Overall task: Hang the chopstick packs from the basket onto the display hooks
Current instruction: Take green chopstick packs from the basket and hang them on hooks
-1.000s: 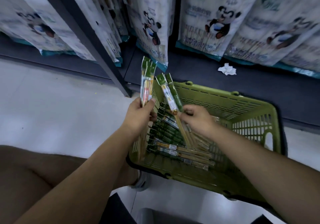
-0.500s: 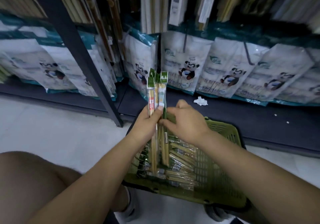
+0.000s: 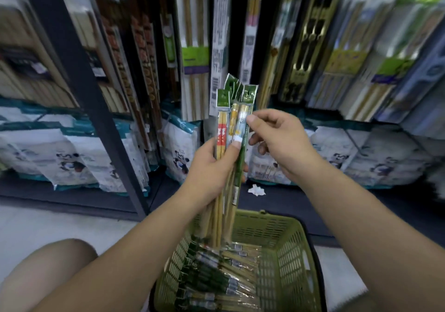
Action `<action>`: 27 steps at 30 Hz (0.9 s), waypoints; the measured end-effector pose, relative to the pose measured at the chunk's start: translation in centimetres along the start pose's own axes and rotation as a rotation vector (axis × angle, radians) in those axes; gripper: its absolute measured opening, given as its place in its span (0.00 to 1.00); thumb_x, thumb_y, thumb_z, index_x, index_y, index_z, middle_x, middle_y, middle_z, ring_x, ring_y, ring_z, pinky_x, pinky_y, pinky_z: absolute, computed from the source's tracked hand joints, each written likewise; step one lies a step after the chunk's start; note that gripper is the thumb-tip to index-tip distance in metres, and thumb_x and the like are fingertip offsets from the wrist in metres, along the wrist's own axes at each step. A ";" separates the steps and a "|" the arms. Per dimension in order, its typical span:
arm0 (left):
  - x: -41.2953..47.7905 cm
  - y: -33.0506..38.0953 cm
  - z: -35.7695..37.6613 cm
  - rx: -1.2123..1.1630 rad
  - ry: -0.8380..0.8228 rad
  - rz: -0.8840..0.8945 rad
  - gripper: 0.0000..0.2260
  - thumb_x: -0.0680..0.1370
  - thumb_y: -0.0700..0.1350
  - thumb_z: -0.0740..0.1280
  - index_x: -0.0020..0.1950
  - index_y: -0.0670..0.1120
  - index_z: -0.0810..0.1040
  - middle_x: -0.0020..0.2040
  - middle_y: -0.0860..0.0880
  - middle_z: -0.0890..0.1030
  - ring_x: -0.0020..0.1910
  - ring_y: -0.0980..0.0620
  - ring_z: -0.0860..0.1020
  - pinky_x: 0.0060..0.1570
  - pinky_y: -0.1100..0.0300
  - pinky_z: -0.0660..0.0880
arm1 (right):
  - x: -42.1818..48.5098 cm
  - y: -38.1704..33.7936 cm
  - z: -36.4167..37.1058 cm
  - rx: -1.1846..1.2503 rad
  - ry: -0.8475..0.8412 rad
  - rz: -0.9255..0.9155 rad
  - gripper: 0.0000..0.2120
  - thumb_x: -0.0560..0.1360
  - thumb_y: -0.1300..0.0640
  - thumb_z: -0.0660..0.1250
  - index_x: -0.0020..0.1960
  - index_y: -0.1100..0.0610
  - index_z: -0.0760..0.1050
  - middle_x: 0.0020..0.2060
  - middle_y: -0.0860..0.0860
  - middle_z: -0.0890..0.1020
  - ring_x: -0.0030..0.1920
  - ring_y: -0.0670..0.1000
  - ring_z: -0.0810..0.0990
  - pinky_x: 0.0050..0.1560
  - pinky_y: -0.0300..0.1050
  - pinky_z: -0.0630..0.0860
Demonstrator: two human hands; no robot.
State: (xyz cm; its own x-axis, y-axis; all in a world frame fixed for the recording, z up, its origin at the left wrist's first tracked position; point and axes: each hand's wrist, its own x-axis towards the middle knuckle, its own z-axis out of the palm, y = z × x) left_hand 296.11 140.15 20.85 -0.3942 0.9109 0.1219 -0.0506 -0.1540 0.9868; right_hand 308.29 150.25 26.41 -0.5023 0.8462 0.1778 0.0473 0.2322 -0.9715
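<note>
Upright, left grip (image 3: 212, 164) holds slim glossy packs (image 3: 231, 121).

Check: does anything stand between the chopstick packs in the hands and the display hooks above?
Nothing visible does. The left hand grips the chopstick packs upright in open air, the right hand pinching one near its top. Behind them the hanging packs already crowd the display; the hooks themselves are too blurred to pick out.

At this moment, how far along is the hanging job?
Done: no held pack is hung yet. In hand: the left hand grips a bunch of packs upright; the right hand pinches its rightmost pack. Left: many packs lie in the green basket.
</note>
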 end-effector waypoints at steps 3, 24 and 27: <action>1.7 3.6 1.4 -0.025 -0.050 0.072 0.08 0.80 0.50 0.71 0.53 0.48 0.76 0.37 0.46 0.86 0.35 0.50 0.85 0.34 0.60 0.81 | 1.4 -3.6 -1.1 -0.005 0.062 -0.087 0.04 0.79 0.54 0.71 0.49 0.54 0.80 0.28 0.44 0.78 0.31 0.45 0.76 0.30 0.40 0.72; 8.2 9.3 3.9 0.097 0.114 0.308 0.08 0.77 0.55 0.74 0.55 0.59 0.81 0.50 0.65 0.85 0.50 0.66 0.82 0.49 0.66 0.76 | 7.0 -12.3 -3.5 0.078 0.300 -0.268 0.08 0.80 0.54 0.69 0.43 0.51 0.82 0.33 0.46 0.77 0.37 0.47 0.74 0.38 0.42 0.71; 8.5 9.4 3.5 0.077 0.131 0.281 0.12 0.76 0.58 0.74 0.58 0.59 0.80 0.52 0.68 0.84 0.51 0.68 0.81 0.50 0.69 0.75 | 7.8 -12.8 -3.7 0.101 0.366 -0.250 0.11 0.80 0.53 0.68 0.39 0.47 0.83 0.30 0.43 0.76 0.35 0.45 0.74 0.39 0.43 0.72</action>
State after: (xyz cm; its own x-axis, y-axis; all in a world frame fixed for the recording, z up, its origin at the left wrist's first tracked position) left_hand 295.53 147.85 31.52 -0.4981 0.7788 0.3813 0.1444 -0.3591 0.9221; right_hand 306.98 155.65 40.82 -0.1484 0.8882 0.4349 -0.1301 0.4184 -0.8989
